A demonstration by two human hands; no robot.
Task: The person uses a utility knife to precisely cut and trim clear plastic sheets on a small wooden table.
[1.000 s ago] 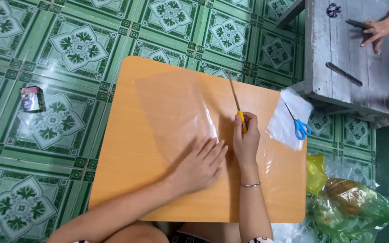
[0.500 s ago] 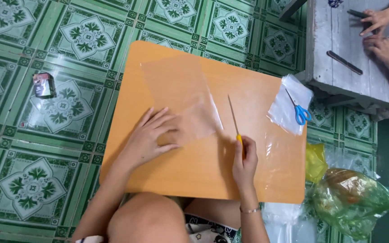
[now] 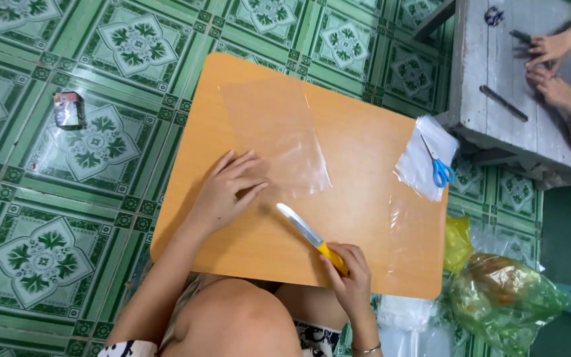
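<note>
Since half a second ago my right hand (image 3: 346, 274) has drawn the knife (image 3: 312, 239) back toward me; its fingers are wrapped round the yellow handle at the near edge of the orange worktop (image 3: 365, 178), blade pointing up-left. My left hand (image 3: 227, 192) lies flat, fingers spread, on the near corner of the clear plastic sheet (image 3: 273, 135). Blue scissors (image 3: 437, 162) rest on a stack of clear bags (image 3: 418, 168) at the far right edge. Beside the worktop, on the floor, a green plastic bag (image 3: 503, 297) holds something brown.
</note>
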